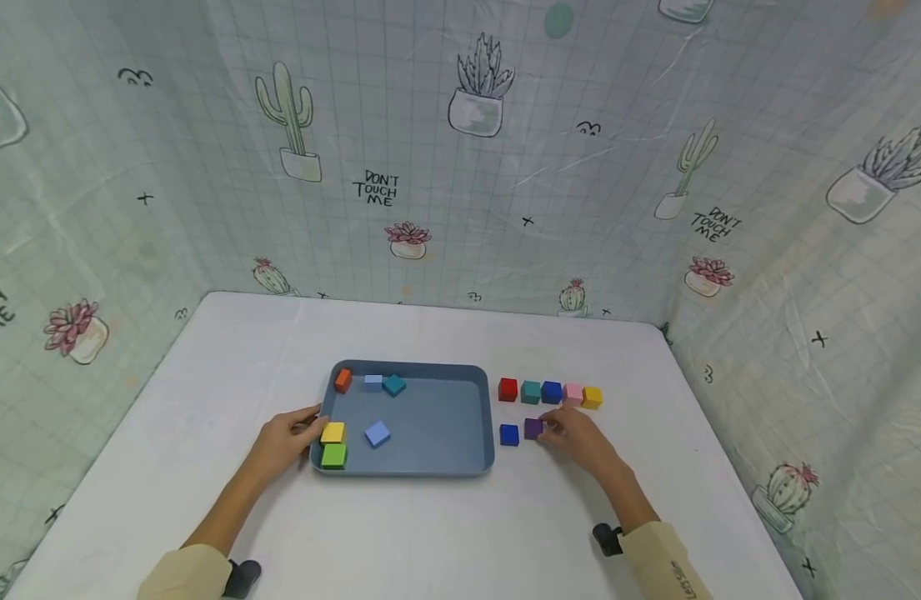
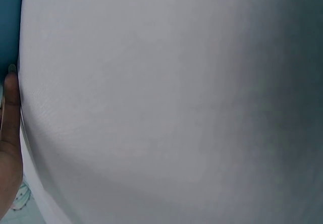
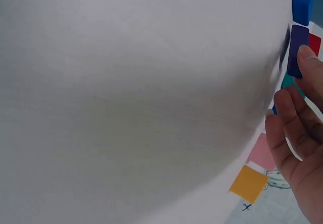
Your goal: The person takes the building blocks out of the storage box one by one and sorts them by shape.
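Note:
My left hand [image 1: 282, 446] holds the left rim of a blue-grey tray [image 1: 437, 421], its thumb close to a yellow block [image 1: 332, 432] inside. In the left wrist view, a finger [image 2: 10, 108] lies along the tray's outer side. My right hand [image 1: 580, 439] pinches a purple block [image 1: 533, 428] on the white table, right of the tray. The right wrist view shows the thumb on this purple block [image 3: 298, 52]. Just left of it sits a dark blue block [image 1: 508, 435].
Behind the right hand runs a row: red block [image 1: 508, 389], teal block [image 1: 531, 392], blue block [image 1: 552, 392], pink block [image 1: 573, 394], yellow block [image 1: 592, 397]. The tray also holds a green block [image 1: 334, 456], an orange block [image 1: 343, 381], a teal block [image 1: 394, 384] and light blue blocks [image 1: 377, 433].

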`<state>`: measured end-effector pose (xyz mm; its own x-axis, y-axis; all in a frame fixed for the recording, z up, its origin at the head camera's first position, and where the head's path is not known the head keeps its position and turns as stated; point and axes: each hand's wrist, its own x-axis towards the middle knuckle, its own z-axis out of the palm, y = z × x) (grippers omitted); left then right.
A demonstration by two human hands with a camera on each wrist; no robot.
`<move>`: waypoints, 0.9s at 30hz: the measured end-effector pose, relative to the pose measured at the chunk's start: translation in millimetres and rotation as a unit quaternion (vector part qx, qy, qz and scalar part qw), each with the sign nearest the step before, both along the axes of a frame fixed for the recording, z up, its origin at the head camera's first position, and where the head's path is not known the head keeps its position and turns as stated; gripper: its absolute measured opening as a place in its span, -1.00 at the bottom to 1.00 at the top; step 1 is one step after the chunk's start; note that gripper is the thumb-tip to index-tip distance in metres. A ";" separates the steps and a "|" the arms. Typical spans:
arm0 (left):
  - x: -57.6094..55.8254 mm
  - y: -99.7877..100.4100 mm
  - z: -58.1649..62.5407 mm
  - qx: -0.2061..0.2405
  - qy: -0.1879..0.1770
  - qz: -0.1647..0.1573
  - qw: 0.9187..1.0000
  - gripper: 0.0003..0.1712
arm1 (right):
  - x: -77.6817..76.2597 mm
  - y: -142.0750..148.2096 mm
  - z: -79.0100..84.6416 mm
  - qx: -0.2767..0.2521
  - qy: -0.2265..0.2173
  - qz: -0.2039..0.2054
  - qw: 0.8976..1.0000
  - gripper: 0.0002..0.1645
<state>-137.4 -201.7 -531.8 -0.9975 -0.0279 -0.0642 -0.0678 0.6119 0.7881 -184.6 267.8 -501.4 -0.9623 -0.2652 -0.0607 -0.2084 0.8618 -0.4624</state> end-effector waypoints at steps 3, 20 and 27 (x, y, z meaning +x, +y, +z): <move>-0.4 0.5 0.5 0.000 -0.003 0.003 1.000 -0.35 | -0.2 1.3 -2.7 -0.002 -0.007 0.001 1.000 -0.65; 0.7 1.2 -1.7 0.005 -0.012 0.008 1.000 -0.35 | 1.9 3.2 -2.8 0.001 -0.018 -0.002 1.000 -0.61; -0.9 0.3 -3.5 0.006 -0.002 0.004 1.000 -0.35 | 1.7 -8.4 8.4 -0.045 0.003 -0.014 0.999 -0.50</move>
